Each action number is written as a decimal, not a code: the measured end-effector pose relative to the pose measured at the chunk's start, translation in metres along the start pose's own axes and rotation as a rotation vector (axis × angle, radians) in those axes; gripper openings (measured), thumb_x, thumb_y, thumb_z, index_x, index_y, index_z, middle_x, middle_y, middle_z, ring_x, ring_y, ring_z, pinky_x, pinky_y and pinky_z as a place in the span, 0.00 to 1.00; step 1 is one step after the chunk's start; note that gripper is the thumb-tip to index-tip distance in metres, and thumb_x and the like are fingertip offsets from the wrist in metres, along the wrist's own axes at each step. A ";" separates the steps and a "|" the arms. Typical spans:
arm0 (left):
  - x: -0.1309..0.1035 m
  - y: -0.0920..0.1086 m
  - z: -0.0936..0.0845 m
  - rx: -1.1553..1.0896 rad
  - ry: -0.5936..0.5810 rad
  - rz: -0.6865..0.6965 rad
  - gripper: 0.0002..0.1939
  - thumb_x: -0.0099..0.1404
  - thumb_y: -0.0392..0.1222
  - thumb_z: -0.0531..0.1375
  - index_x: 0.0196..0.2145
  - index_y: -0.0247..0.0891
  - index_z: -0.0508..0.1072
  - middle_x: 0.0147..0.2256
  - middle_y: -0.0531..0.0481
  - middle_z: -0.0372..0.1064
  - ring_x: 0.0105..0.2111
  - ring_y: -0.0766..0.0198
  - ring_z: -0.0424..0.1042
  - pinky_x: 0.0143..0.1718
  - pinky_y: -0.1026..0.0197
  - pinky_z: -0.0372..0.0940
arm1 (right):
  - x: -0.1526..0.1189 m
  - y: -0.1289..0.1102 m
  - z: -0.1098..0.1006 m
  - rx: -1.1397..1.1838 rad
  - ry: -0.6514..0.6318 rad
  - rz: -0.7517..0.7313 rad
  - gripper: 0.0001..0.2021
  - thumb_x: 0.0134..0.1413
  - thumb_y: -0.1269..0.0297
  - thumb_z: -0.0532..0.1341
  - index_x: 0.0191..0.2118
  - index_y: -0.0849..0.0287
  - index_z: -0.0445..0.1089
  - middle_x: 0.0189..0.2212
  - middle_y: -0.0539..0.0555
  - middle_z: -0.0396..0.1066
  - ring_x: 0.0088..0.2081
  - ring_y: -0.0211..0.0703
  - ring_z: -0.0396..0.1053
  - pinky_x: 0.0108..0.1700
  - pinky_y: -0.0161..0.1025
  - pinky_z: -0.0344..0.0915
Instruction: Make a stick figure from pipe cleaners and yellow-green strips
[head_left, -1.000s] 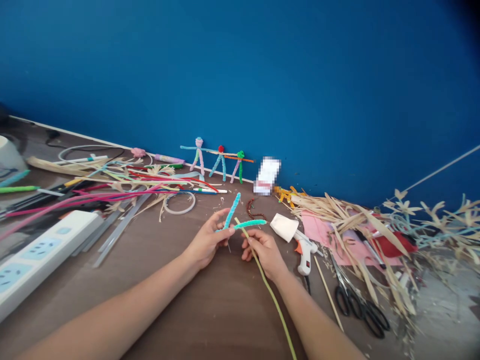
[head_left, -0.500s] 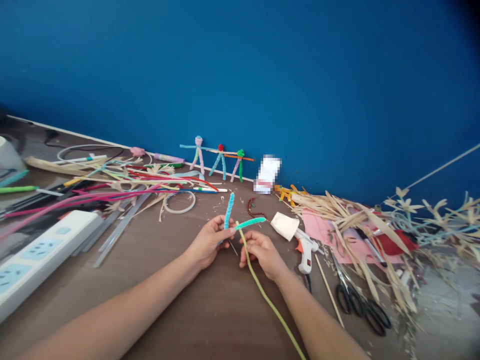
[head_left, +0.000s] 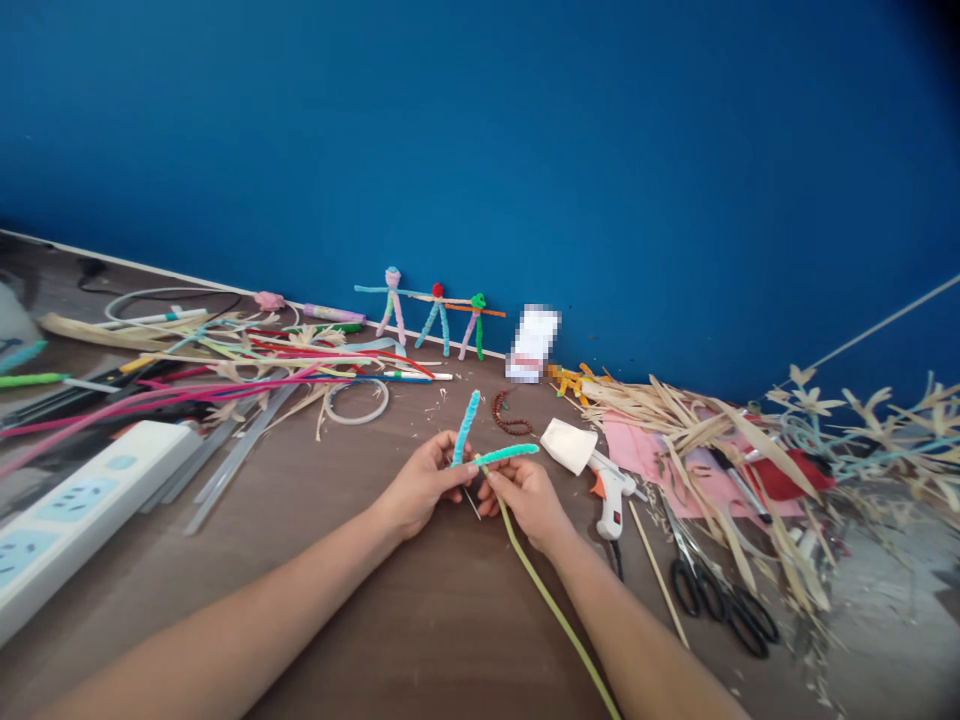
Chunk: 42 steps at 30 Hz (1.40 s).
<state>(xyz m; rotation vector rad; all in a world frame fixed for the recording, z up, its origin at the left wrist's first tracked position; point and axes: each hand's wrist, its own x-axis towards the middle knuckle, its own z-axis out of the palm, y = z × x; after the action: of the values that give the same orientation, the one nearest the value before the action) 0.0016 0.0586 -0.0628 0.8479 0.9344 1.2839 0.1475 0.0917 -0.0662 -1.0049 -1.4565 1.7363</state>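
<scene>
My left hand [head_left: 426, 485] pinches a fuzzy piece with a light blue leg [head_left: 466, 425] pointing up and a turquoise leg [head_left: 510, 452] reaching right. A thin wire end [head_left: 472, 503] sticks out below its fingers. Close beside it, my right hand [head_left: 521, 497] is closed on a yellow-green strip [head_left: 551, 603], whose top meets the fuzzy piece while its tail runs toward the lower right. Three fuzzy figures, one with a pink head [head_left: 393, 280], one with a red head [head_left: 438, 291] and one with a green head [head_left: 478, 301], stand against the blue wall.
A power strip [head_left: 82, 500] and a heap of colored stems [head_left: 225, 385] lie left. At right are a glue gun [head_left: 613, 500], a white cup [head_left: 568, 446], scissors [head_left: 712, 592], a stick [head_left: 658, 570] and dried strips [head_left: 675, 405]. A bead string [head_left: 510, 425] lies beyond my hands.
My right hand has moved up to the joint of the fuzzy piece and now grips the strip near its top. The light blue leg leans more to the right.
</scene>
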 end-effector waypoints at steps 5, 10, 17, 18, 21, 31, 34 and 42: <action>-0.001 0.004 0.002 0.167 0.014 0.067 0.13 0.51 0.39 0.60 0.34 0.37 0.60 0.29 0.55 0.60 0.22 0.74 0.60 0.17 0.72 0.56 | -0.003 -0.003 0.002 0.036 -0.040 0.019 0.11 0.44 0.61 0.60 0.32 0.62 0.62 0.17 0.45 0.66 0.16 0.32 0.66 0.18 0.28 0.59; -0.003 0.003 0.003 0.365 -0.019 0.141 0.13 0.52 0.40 0.58 0.35 0.37 0.60 0.28 0.55 0.60 0.23 0.72 0.59 0.18 0.71 0.56 | -0.002 -0.003 0.003 0.014 -0.041 0.016 0.13 0.45 0.57 0.58 0.25 0.64 0.63 0.11 0.45 0.63 0.13 0.32 0.63 0.17 0.29 0.61; -0.006 0.003 0.006 0.258 -0.020 0.183 0.40 0.49 0.35 0.61 0.55 0.45 0.45 0.40 0.47 0.61 0.31 0.67 0.66 0.29 0.65 0.62 | 0.003 -0.001 -0.001 0.167 0.083 0.017 0.13 0.42 0.57 0.61 0.24 0.63 0.62 0.12 0.44 0.63 0.12 0.32 0.62 0.15 0.29 0.58; -0.006 0.003 0.007 0.219 0.004 0.178 0.44 0.48 0.35 0.61 0.56 0.47 0.40 0.41 0.46 0.61 0.30 0.68 0.66 0.28 0.65 0.62 | 0.003 -0.002 -0.002 0.182 0.100 0.002 0.12 0.42 0.58 0.61 0.24 0.62 0.62 0.12 0.44 0.63 0.12 0.31 0.61 0.15 0.29 0.58; -0.004 0.005 0.008 0.052 0.111 0.117 0.47 0.48 0.36 0.63 0.56 0.49 0.36 0.42 0.47 0.61 0.27 0.71 0.65 0.25 0.65 0.63 | 0.005 -0.003 -0.004 0.194 0.150 -0.046 0.11 0.41 0.59 0.61 0.24 0.62 0.61 0.12 0.43 0.62 0.11 0.30 0.59 0.14 0.28 0.57; -0.001 0.005 0.001 -0.139 -0.063 -0.219 0.12 0.48 0.38 0.63 0.32 0.33 0.70 0.20 0.54 0.65 0.20 0.74 0.64 0.23 0.71 0.62 | 0.002 0.002 -0.001 0.028 0.096 -0.089 0.11 0.42 0.60 0.61 0.23 0.63 0.65 0.14 0.45 0.63 0.12 0.29 0.60 0.14 0.27 0.55; -0.002 0.004 0.003 -0.091 -0.015 -0.205 0.12 0.47 0.37 0.64 0.32 0.33 0.70 0.21 0.53 0.67 0.19 0.75 0.64 0.22 0.71 0.61 | 0.002 0.003 -0.001 -0.018 0.080 -0.092 0.10 0.42 0.60 0.61 0.24 0.64 0.66 0.16 0.47 0.65 0.13 0.29 0.61 0.15 0.27 0.56; -0.001 0.004 0.002 -0.158 0.018 -0.186 0.11 0.47 0.37 0.63 0.30 0.33 0.71 0.22 0.52 0.67 0.22 0.71 0.66 0.22 0.69 0.62 | 0.003 0.003 0.001 0.032 0.058 -0.094 0.08 0.42 0.63 0.61 0.28 0.63 0.68 0.18 0.47 0.67 0.15 0.29 0.63 0.18 0.28 0.60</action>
<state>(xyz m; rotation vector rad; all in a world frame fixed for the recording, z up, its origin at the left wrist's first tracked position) 0.0018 0.0578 -0.0577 0.6125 0.8912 1.1879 0.1454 0.0930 -0.0696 -0.9469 -1.4124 1.6453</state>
